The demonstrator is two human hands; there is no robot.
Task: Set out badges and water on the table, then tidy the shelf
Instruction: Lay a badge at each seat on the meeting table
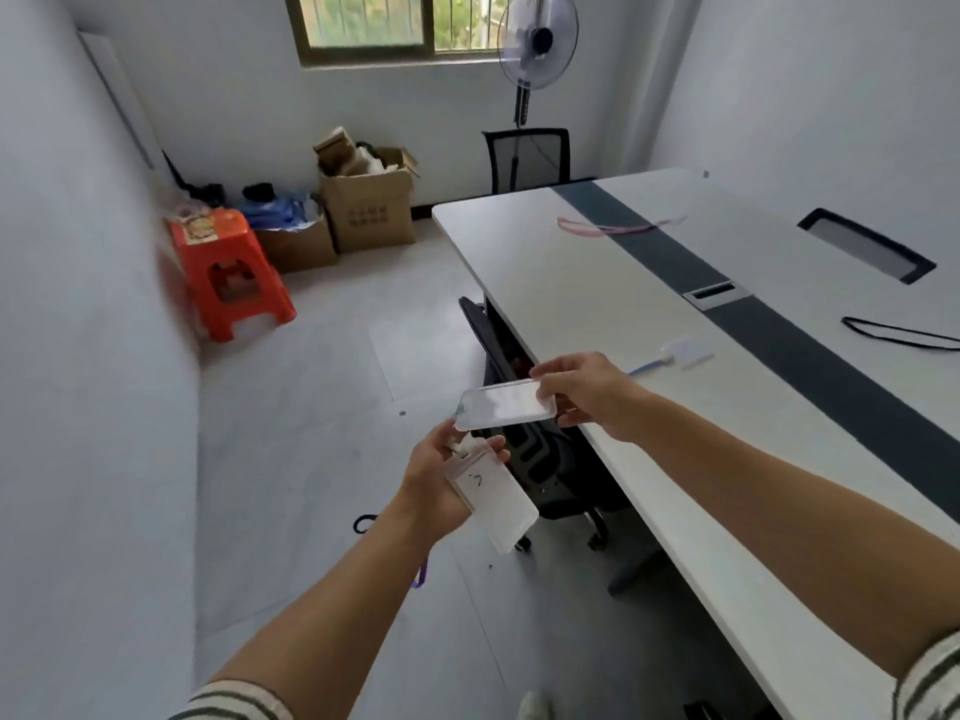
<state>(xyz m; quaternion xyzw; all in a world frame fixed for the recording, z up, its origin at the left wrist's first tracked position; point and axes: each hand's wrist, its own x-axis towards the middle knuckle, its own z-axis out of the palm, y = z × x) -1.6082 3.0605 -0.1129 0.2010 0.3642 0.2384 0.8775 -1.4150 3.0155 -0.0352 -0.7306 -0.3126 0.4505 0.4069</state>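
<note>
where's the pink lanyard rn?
Head view: the pink lanyard lies flat at the far end of the table, draped across the dark centre stripe, just in front of the black mesh chair.

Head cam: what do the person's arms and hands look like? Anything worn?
No gloves, rings or watch visible on the left hand or right hand. Forearms are uncovered. The left sleeve and right sleeve, seen only at the bottom edge, are pale with dark stripes.
</note>
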